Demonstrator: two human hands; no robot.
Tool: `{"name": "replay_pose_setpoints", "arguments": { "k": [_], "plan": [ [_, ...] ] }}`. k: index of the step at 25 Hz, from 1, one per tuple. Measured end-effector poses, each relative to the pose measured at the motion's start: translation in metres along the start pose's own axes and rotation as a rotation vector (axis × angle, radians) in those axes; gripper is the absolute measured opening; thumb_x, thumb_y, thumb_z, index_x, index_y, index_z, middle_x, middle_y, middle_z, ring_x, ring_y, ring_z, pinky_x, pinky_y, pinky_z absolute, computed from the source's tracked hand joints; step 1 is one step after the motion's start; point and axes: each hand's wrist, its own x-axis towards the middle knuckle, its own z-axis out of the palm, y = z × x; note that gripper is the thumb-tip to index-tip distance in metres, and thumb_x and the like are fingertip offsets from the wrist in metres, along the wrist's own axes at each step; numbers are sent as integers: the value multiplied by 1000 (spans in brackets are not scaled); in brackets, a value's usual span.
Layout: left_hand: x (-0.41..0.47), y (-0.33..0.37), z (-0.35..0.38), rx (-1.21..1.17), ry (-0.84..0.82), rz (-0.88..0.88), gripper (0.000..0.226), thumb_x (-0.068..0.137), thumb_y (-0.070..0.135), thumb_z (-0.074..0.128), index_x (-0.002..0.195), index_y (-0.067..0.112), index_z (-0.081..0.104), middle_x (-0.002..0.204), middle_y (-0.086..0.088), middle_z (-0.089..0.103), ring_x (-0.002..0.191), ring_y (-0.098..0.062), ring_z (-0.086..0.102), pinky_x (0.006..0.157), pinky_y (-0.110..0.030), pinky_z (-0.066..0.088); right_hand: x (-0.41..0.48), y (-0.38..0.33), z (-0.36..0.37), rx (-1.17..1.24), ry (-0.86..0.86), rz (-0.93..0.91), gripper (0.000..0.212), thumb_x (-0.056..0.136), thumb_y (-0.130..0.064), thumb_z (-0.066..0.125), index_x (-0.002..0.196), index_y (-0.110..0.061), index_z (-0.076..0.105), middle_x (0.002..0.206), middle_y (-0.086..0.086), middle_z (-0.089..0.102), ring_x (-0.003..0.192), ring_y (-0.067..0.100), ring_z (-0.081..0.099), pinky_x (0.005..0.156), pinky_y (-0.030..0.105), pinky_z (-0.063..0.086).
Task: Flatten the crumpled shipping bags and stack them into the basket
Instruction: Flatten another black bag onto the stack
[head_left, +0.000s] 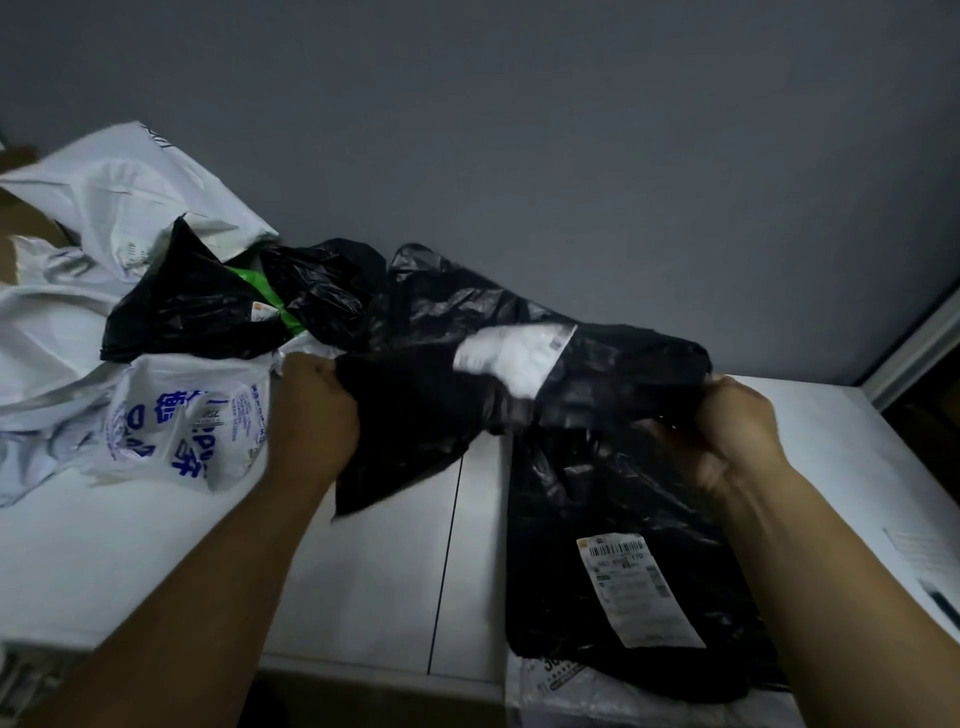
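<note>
We see both hands raised over the white table (156, 561), each gripping one end of a crumpled black bag (623, 364) stretched between them. The left hand (311, 410) is a closed fist on the bag's left edge, and the right hand (737, 421) has its fingers curled round the right end. The bag is off the table, motion-blurred, with a white label (514, 358) on its upper face. Below it, on the right part of the table, we see a flat black bag (561, 545) with a shipping label (636, 592); it lies on top of a white bag (561, 693) at the near edge. Left of the hands is a heap of crumpled bags: a blue-printed white bag (192, 421) just beside the left hand, a second black bag (182, 312) behind it, a green bag (260, 291) poking out, and a large white bag (104, 192) at the back. A grey wall (519, 130) stands behind, and a dark seam (447, 545) runs across the tabletop between the forearms
</note>
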Motion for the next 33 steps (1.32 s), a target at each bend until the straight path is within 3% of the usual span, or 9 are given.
{"name": "replay_pose_setpoints", "arguments": {
  "k": [3,6,9,12,16,21,25,29,33],
  "plan": [
    [4,-3,-1,-141,-94,-121,23,89,-2,42,70,6,52,68,-9,52,64,-22,48,53,-30,33,0,-3,-7,33,33,-1,33,88,14,31,86,-6,57,77,11,57,75,23,56,70,37,60],
    [-5,16,-8,-606,-371,-458,33,97,31,50,83,10,71,82,-7,69,70,-20,63,58,-26,45,-1,-5,-8,48,28,9,30,90,10,34,89,-9,57,77,10,58,64,21,58,57,28,55],
    [-11,20,-8,-723,-598,-546,35,94,40,60,92,9,77,94,-11,76,79,-21,73,67,-28,54,0,1,-8,0,-35,-4,14,93,0,50,101,-6,61,92,13,68,74,25,67,68,36,59],
    [-14,15,6,-773,-458,-527,17,93,18,63,101,6,72,100,-14,75,81,-22,73,66,-28,58,-2,3,-6,94,-117,93,33,99,-31,57,112,-3,67,117,13,69,107,30,67,97,47,54],
    [-13,17,16,-896,-270,-455,17,102,20,51,100,14,67,93,-2,74,80,-13,71,66,-26,55,-11,8,-6,8,-230,268,48,90,-57,59,99,-10,61,78,5,64,64,20,61,69,35,54],
    [-8,10,20,-788,-186,-325,20,104,24,46,105,15,64,101,-3,71,93,-17,68,79,-31,56,-13,16,-6,-292,-248,220,35,91,-24,68,120,-4,66,112,17,73,99,34,72,87,49,57],
    [-2,4,16,-606,-7,-155,18,103,17,46,91,23,58,86,9,59,78,-1,54,65,-6,45,-7,5,-16,-533,-58,-176,21,97,-25,66,104,-5,62,89,16,73,69,23,73,60,31,57],
    [5,-5,19,-493,37,-122,13,102,19,50,100,14,61,84,9,58,76,-2,53,64,-7,43,-6,-1,-25,-1037,-31,-451,28,95,-38,67,93,-10,60,87,8,70,79,25,68,68,36,55],
    [5,-5,24,-606,-18,-176,16,102,20,51,108,13,64,94,4,65,89,-10,61,76,-16,50,-15,-15,-31,-693,-81,-253,34,85,-30,79,97,0,67,88,18,75,76,31,74,67,39,60]
  ]
}}
